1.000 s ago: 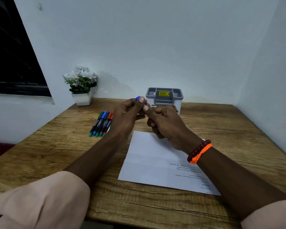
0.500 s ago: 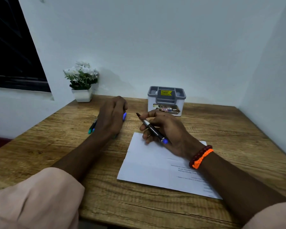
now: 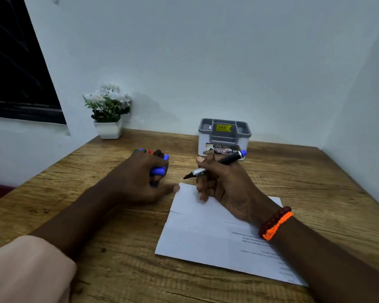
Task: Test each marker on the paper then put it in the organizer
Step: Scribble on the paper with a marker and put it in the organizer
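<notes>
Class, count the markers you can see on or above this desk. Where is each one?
5: one uncapped marker in the right hand; four marker ends behind the left hand. Others may be hidden.

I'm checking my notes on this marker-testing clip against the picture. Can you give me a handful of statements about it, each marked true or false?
1. The right hand holds an uncapped marker. True.
2. The marker's tip is pressed on the paper. False: the tip is off the paper's far edge, over the table.
3. The left hand holds the blue cap. True.
4. The organizer already has markers standing in it. False: none show in it.
5. The flower pot stands right of the organizer. False: it stands to its left, by the wall.
</notes>
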